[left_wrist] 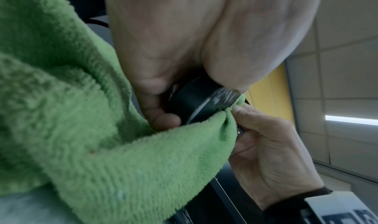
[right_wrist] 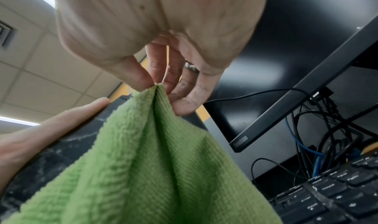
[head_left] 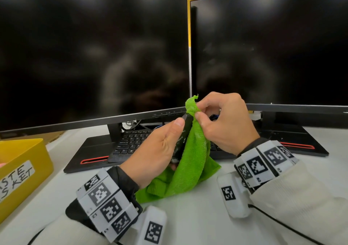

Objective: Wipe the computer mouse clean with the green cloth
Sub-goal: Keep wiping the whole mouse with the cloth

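Holding mouse [head_left: 183, 135] upright above bench [head_left: 197, 224] in left hand [head_left: 154, 150], thumb clamped on edge, dusty face exposed for wiping. Pinching cloth [head_left: 190, 161] by bunched corner in right hand [head_left: 224, 124], taut against mouse; lower folds resting on bench.

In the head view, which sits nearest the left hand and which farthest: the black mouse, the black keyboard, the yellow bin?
1. Black computer mouse: gripped in the left hand.
2. Black keyboard: just behind it.
3. Yellow plastic bin: far left on the desk.

Smudged black mouse [head_left: 182, 137] (upright) against green cloth [head_left: 190, 161]
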